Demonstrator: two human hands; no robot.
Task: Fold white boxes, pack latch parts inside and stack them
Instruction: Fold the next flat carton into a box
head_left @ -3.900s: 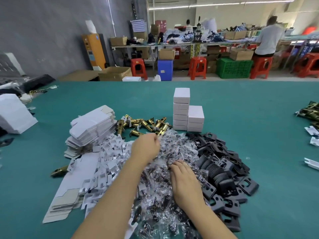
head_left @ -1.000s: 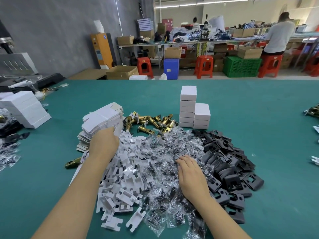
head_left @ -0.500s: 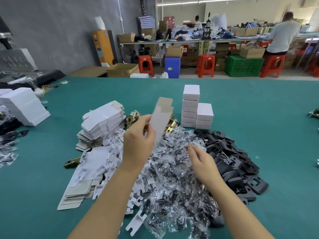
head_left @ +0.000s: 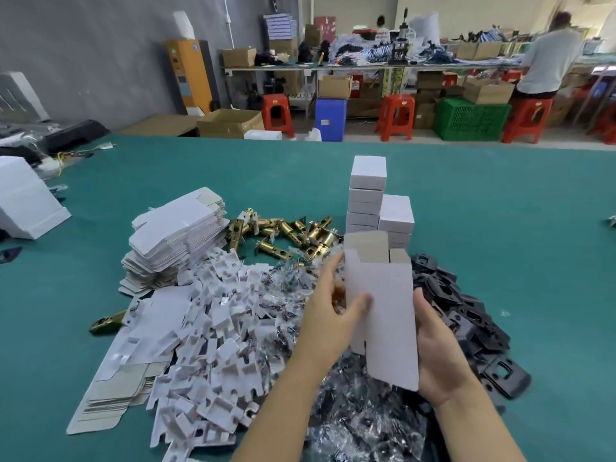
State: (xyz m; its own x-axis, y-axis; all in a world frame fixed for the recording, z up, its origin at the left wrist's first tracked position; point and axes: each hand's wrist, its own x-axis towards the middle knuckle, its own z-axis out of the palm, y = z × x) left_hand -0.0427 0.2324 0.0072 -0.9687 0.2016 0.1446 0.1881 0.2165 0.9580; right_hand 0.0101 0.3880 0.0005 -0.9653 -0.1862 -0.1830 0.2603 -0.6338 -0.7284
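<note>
Both hands hold a flat white box blank upright above the piles, its grey flaps pointing up. My left hand grips its left edge with the thumb on the front. My right hand cups its right edge and lower corner. Behind it stand two stacks of folded white boxes. Brass latch parts lie left of the stacks. A pile of flat box blanks sits further left. Clear bagged parts lie under my arms.
White card inserts spread across the green table. Black plastic plates are heaped on the right. More flat blanks lie front left. A large white box stands far left. A person works at a bench in the background.
My left hand took a blank from the flat pile and raised it. My right hand left the bagged parts and now grips the blank's right side, turning it face-on.
</note>
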